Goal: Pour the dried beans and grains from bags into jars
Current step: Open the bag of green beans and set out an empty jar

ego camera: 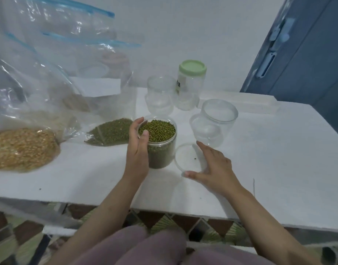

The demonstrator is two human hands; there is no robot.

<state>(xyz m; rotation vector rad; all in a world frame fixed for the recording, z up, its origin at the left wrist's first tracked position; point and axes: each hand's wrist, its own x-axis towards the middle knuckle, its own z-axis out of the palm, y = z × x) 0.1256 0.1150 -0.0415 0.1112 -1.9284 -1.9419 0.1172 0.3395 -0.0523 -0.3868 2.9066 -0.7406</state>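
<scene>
A clear jar point(161, 150) filled to the brim with green mung beans stands in the middle of the white table point(269, 169). My left hand point(138, 148) grips its left side, thumb on the rim. A clear round lid point(187, 156) lies flat just right of the jar; my right hand point(212, 167) holds it, thumb at its near edge and fingers over its far right edge. Left of the jar lies a zip bag point(108, 133) with some green beans left in it. A bag of yellow split grains point(20, 148) lies at the far left.
An empty open jar point(214, 123) stands right of the filled one. Behind are another empty jar point(160, 96) and a jar with a green lid point(191, 83). Tall clear zip bags point(55, 54) rise at the left. A blue door point(298, 54) is at the right.
</scene>
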